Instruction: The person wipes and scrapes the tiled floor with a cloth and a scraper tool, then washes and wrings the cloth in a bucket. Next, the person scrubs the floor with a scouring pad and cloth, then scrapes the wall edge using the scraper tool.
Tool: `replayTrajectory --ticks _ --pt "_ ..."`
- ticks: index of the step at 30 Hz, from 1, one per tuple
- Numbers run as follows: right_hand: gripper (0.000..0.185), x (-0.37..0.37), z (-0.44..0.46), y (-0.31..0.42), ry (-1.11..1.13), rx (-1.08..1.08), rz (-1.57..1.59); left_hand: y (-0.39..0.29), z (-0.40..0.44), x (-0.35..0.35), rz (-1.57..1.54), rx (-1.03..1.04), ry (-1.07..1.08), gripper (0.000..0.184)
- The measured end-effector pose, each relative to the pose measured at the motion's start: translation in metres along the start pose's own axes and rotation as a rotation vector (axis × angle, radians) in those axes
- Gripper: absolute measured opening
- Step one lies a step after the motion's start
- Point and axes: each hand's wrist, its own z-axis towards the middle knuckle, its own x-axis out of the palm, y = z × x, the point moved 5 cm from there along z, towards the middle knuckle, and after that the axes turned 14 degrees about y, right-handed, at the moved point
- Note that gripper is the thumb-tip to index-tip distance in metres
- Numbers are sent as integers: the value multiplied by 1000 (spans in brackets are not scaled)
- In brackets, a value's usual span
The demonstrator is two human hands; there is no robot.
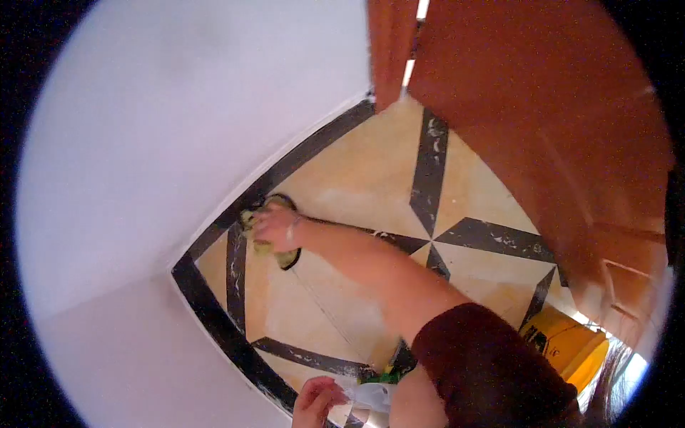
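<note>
My right hand (277,225) reaches down to the tiled floor near the wall, on the end of a bare forearm with a dark maroon sleeve. Its fingers press on a yellow-green cloth (287,260) with dark edges, which lies bunched on the floor beneath the palm. At the bottom of the view is my left hand (318,401), its fingers curled in. Close beside it stands a whitish, translucent plastic thing (372,396), with something green (388,375) behind it. Whether the left fingers touch the plastic thing is unclear.
A white wall (193,128) meets the floor along a dark tile border (314,148). Reddish-brown doors (528,93) rise at the right. A yellow bucket (581,354) stands at the lower right. White smears mark the dark tile strips (499,238).
</note>
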Motion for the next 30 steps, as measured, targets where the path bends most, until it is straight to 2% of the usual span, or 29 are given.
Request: replayTrajectory --ticks 1,3,6,8,10,13,16,17,19,20,21,22,25,26,29,30 --pt "43 -18 -31 -19 101 15 16 -6 -5 6 1 -16 -6 19" --pt "46 11 -70 -89 -67 37 -9 -3 -14 4 -36 13 -33 18" --pt "43 -27 -168 -158 19 495 20 9 -24 -3 -146 24 -66 20" --pt "45 -34 -213 -187 -63 743 84 17 -27 -8 -207 26 -110 21" --pt "47 -26 -249 -196 -272 892 120 7 -30 -3 -266 59 -66 22" --pt "50 19 -299 -184 -492 925 71 0 -46 -6 -309 98 -68 22" --pt "50 46 -314 -160 -566 1015 -85 0 -54 -11 -315 146 -77 21" --pt "52 52 -307 -166 -552 1124 53 1 -53 -12 -324 171 -61 21" --pt "54 56 -265 -140 -578 1021 52 1 -52 -6 -349 161 -18 20" --pt "56 60 -238 -121 -442 887 187 1 -50 -3 -364 151 3 20" --pt "56 57 -218 -81 -458 707 64 3 -49 -2 -377 147 24 20" --pt "52 40 -205 -29 -372 475 153 2 -48 1 -389 146 44 19" --pt "32 76 -189 81 -41 27 234 -10 -52 9 -290 154 49 19" --pt "30 87 -202 104 -240 -182 194 -13 -51 11 -273 170 49 19" --pt "19 51 -217 101 -368 -112 469 -27 -58 15 -257 247 49 19" --pt "18 25 -211 79 -221 95 744 -27 -61 12 -241 257 38 19"
